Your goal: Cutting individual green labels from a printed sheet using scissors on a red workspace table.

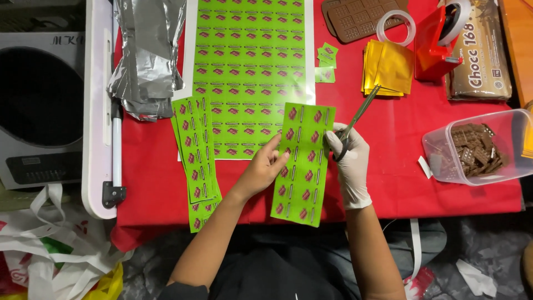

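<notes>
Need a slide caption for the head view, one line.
Left hand holds a green sticker strip while gloved right hand works scissors over a red table.

We see a bright green label strip (302, 164) printed with rows of small dark red marks and thin grey bars, the same pattern as the large green sheet (250, 72) and the stack of green strips (194, 161). The desk (400, 166) wears a plain red cloth. Our right hand (348, 161) is in a white glove; the left hand (264, 169) is bare. The foil pile (147, 55) is crinkled silver, the wrappers (388, 69) shiny gold, the tape dispenser (436, 47) red, and the chocolate pieces (474, 150) brown with a grid pattern in a clear tub (438, 161).
</notes>
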